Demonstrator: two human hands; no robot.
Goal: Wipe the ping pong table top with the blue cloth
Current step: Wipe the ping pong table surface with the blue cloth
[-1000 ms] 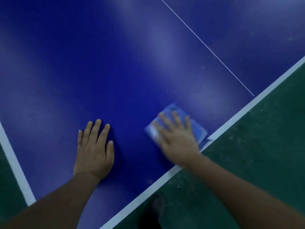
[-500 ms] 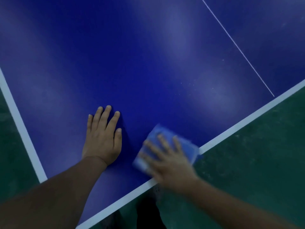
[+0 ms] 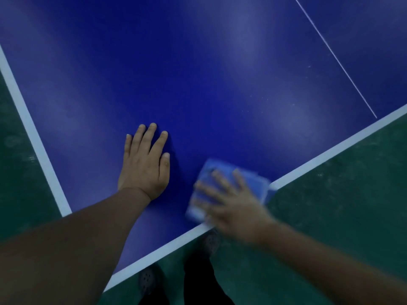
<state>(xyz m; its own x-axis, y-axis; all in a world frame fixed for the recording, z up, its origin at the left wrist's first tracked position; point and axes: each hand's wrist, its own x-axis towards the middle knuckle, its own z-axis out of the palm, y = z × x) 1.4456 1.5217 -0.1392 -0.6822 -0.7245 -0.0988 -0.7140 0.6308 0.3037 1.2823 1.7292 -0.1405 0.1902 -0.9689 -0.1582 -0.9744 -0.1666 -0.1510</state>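
The dark blue ping pong table top (image 3: 198, 73) fills most of the view, with white edge lines and a thin white centre line (image 3: 334, 58). A folded light blue cloth (image 3: 253, 181) lies by the near white edge, one corner overhanging it. My right hand (image 3: 233, 205), blurred by motion, presses flat on the cloth with spread fingers and covers most of it. My left hand (image 3: 145, 166) rests flat on the table top, fingers straight and together, just left of the cloth and apart from it.
The near corner of the table lies under my left forearm. Green floor (image 3: 341, 205) shows on the right and far left. My feet in dark perforated shoes (image 3: 146, 280) stand below the near edge. Small white specks (image 3: 293, 104) dot the surface toward the centre line.
My right hand has slid the cloth leftward along the near edge, closer to my left hand. My left hand stays planted; the view has shifted so that it sits higher and further right.
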